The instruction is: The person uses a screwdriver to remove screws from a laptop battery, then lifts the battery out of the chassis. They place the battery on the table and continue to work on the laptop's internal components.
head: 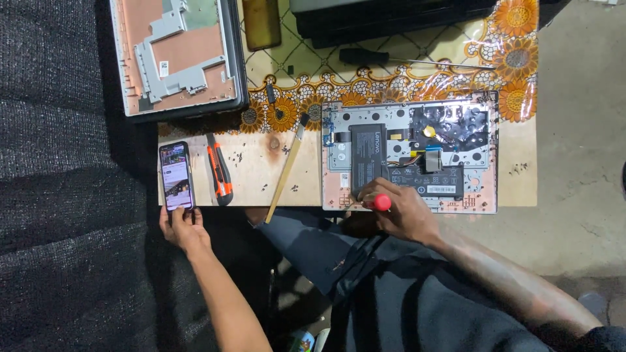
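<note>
The opened laptop point(409, 156) lies on the right part of the counter point(261, 171), inner side up, so that its black battery and parts can be reached. The right hand point(399, 210) is clenched around a red-handled screwdriver point(380, 203) at the laptop's near edge; the tip is hidden under the fingers. The left hand point(183, 225) holds the lower end of a lit phone point(176, 176), which lies flat on the counter, maybe to read it. Between them lie an orange knife point(219, 169) and a thin brush point(286, 168). Tiny dark screws are scattered, hard to count. The laptop cover point(176, 55) above is cut off.
</note>
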